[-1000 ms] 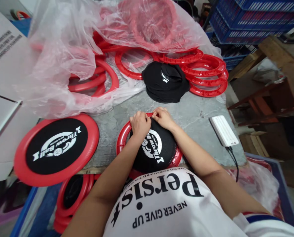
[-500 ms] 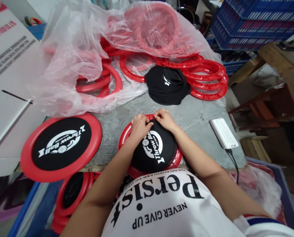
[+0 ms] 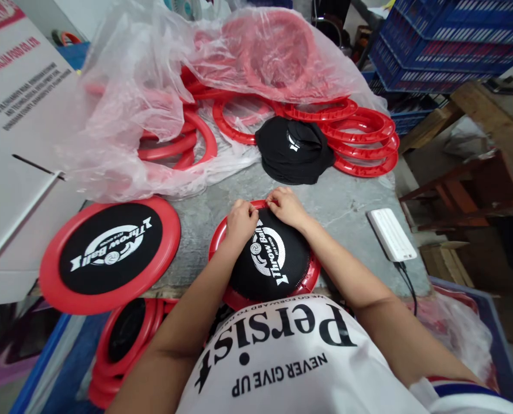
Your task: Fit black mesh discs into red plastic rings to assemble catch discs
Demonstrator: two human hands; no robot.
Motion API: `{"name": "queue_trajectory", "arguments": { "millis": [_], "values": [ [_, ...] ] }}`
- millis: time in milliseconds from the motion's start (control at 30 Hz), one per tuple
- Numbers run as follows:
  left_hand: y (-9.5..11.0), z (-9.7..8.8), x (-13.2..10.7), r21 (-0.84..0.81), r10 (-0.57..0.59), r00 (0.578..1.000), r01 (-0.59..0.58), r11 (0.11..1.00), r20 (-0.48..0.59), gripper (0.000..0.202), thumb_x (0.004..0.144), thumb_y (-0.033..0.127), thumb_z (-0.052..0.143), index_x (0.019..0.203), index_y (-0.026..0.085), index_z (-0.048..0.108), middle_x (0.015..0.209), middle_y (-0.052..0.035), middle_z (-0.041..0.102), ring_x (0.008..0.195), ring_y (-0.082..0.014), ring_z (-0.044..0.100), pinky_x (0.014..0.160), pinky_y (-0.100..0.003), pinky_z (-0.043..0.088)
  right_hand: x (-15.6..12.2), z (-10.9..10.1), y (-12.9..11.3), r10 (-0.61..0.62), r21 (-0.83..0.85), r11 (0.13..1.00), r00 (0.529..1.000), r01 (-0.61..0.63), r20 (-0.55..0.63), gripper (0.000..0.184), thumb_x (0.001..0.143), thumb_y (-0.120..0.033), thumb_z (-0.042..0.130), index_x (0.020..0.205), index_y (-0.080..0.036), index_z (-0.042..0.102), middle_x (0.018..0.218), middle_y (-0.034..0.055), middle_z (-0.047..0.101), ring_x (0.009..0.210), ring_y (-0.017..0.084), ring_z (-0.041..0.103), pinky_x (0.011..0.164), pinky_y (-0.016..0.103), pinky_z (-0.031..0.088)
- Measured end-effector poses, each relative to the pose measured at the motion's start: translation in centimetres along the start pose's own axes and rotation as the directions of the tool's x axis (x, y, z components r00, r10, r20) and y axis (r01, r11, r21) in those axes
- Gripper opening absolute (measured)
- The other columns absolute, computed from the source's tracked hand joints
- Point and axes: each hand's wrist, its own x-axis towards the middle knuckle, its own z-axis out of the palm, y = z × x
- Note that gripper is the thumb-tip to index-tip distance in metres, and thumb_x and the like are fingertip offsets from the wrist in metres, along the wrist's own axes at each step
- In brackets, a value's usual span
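Note:
On the grey table edge against my shirt lies a red plastic ring (image 3: 312, 275) with a black fabric disc (image 3: 297, 253) over it, printed "Throw Ball" in white. My left hand (image 3: 241, 223) is closed at the ring's far left, its thumb and fingers pinching the fabric edge. Close beside it, my right hand (image 3: 287, 207) has its fingers curled on the fabric edge at the far rim. The fingertips partly hide the edge there. To the left rests a throw disc (image 3: 159, 270) with a red rim and black printed centre.
A stack of black fabric pieces (image 3: 293, 155) sits beyond my hands. Red rings (image 3: 368, 169) lie behind it, many under clear plastic (image 3: 131, 103). A white power bank (image 3: 392, 234) with a cable is at right. A cardboard box (image 3: 19, 144) stands at left; finished discs (image 3: 110, 368) lie below the table.
My left hand has drawn in its thumb and become more tightly curled at the rim. My right hand has shifted slightly along the far edge. The view has tilted a little.

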Motion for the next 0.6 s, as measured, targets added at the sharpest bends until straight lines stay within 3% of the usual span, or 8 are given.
{"name": "queue_trajectory", "arguments": {
  "millis": [167,300,600],
  "values": [
    [0.2,0.3,0.1,0.036,-0.016,1.000,0.016,0.999,-0.010,0.012,0.091,0.019,0.056,0.082,0.023,0.062,0.102,-0.0083,0.067,0.101,-0.0247,0.065,0.091,-0.035,0.051,1.5,0.5,-0.1,0.048,0.123,0.991,0.996,-0.057,0.073,0.012,0.085,-0.016,0.065,0.073,-0.021,0.067,0.107,0.0069,0.072,0.109,0.024,0.062,0.109,0.043,0.041],
    [0.1,0.6,0.3,0.074,0.001,1.000,0.001,0.997,-0.019,0.012,0.093,0.018,0.053,0.085,0.022,0.062,0.104,-0.0101,0.067,0.104,-0.0265,0.064,0.092,-0.036,0.050,1.2,1.3,0.3,0.080,0.182,0.979,0.992,-0.097,0.102,0.009,0.082,-0.021,0.070,0.074,-0.021,0.070,0.116,0.0055,0.072,0.115,0.024,0.063,0.110,0.042,0.042],
    [0.3,0.7,0.7,0.095,-0.012,1.000,0.013,0.995,-0.010,0.012,0.093,0.018,0.052,0.086,0.022,0.061,0.103,-0.0117,0.066,0.104,-0.0279,0.064,0.094,-0.039,0.051,0.9,1.1,-0.3,0.089,0.074,0.992,0.986,-0.100,0.144,0.013,0.088,-0.023,0.063,0.075,-0.022,0.065,0.108,0.0054,0.072,0.102,0.023,0.060,0.099,0.040,0.045]
  ]
}}
